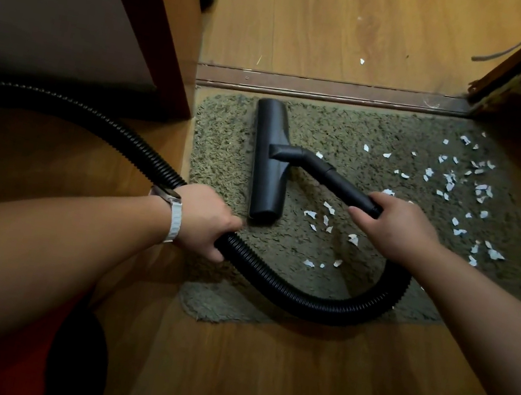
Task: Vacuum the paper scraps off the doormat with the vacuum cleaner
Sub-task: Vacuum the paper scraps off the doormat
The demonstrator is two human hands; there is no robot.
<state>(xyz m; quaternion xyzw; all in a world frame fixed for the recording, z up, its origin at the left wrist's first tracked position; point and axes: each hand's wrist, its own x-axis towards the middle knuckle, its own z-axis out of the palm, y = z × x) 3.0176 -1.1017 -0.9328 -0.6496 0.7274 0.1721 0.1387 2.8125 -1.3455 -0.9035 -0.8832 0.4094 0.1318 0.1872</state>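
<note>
Right hand [396, 228] grips the black wand [341, 185]; left hand [205, 219] grips the ribbed hose [287, 292]. The nozzle head [269, 160] lies flat near the doormat's [223, 142] left edge (bare pile there). Paper scraps [463, 184] crowd the right edge, thinning toward mid-mat; a threshold strip [306, 85] borders the far edge.

Wood-laminate floor [256, 370], warm brown, dim light. Dark threshold strip [323, 90] crosses the doorway. Reddish-brown door frame [164, 23] at left, grey panel [43, 2] beside it. Frayed dark edge [518, 68] upper right, loose fibres hanging
</note>
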